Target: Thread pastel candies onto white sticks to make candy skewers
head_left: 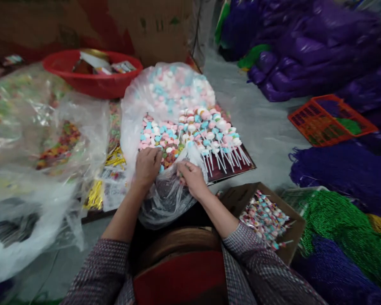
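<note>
My left hand point(148, 166) rests at the near left side of a clear plastic bag point(171, 195). Its fingers are curled in close to loose pink, white and blue candies point(155, 133), and their tips are hidden. My right hand point(191, 178) is at the bag's near right edge, with thumb and fingers pinched together. What lies between them is too small to make out. Ring-shaped gummy candies point(170, 157) show between my hands. Just beyond, candy skewers on white sticks point(220, 140) lie in a pile, sticks pointing toward me.
A red basin point(92, 82) stands behind at left, near a large bag of gummies point(60, 140). Gold twist ties point(95, 195) lie left of my hands. A cardboard box point(296, 228) of wrapped candies is at right. An orange basket point(317, 137) and purple bags point(305, 55) are farther off.
</note>
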`<state>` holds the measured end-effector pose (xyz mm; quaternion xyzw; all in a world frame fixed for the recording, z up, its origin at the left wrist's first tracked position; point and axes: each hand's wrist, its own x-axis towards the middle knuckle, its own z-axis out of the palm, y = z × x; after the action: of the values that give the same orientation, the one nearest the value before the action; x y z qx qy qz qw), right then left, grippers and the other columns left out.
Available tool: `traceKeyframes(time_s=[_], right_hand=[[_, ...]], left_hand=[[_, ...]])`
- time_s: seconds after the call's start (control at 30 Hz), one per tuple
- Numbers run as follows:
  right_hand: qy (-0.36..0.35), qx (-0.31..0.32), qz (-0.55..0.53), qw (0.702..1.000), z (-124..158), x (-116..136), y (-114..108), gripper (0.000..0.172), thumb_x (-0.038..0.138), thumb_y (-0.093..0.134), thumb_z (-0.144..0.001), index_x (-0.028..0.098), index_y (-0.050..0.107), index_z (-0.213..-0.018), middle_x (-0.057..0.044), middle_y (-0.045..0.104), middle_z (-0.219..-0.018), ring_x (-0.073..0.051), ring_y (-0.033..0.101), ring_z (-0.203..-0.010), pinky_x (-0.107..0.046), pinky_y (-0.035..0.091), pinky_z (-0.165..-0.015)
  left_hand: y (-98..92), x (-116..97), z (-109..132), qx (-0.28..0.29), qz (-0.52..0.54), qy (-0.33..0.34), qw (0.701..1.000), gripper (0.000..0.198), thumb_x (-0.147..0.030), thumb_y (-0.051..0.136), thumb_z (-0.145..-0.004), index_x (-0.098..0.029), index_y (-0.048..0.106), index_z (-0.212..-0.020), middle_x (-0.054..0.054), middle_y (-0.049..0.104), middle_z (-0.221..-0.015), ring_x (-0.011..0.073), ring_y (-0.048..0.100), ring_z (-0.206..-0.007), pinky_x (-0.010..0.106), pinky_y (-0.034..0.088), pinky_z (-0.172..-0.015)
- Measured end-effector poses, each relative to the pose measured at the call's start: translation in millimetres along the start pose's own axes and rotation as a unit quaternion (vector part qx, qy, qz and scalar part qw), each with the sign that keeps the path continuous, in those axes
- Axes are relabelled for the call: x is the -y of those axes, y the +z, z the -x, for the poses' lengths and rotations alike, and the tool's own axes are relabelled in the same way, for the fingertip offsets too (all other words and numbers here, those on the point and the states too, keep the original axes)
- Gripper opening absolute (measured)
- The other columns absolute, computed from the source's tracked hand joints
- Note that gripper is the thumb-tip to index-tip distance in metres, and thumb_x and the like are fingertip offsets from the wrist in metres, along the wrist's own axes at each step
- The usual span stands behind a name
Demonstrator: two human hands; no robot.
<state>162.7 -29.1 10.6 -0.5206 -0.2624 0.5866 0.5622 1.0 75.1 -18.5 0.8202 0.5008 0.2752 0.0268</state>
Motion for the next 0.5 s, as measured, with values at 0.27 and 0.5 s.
traceKeyframes(time_s=[0.27,0.5], right_hand=[[0.038,0.117,-0.066,0.990,58.2,78.6,-38.0,0.049,0.061,0.089,-0.072,0.018,0.068,-0.084,0.007,0.057,-0.062,-0.001,0.028,-0.041,-0.020,0.011,-0.040],[-0.154,0.028,-0.007,0.988,7.0,189.3,-91.2,0.038,0.049,0.088,-0.080,0.021,0.063,-0.085,0.009,0.051,-0.063,-0.001,0.024,-0.044,-0.018,0.015,-0.040]], left_hand=[[2.1,8.5,0.0,0.033,-0.041,0.004,0.999,0.042,-0.034,0.042,-0.104,-0.016,0.080,-0.107,0.014,0.082,-0.096,0.0303,0.072,-0.093,0.041,0.048,-0.084],[3.9,9.6,1.3,0.027,-0.055,0.007,0.998,0.041,-0.034,0.042,-0.104,-0.019,0.080,-0.106,0.012,0.083,-0.098,0.0286,0.073,-0.094,0.040,0.049,-0.086]])
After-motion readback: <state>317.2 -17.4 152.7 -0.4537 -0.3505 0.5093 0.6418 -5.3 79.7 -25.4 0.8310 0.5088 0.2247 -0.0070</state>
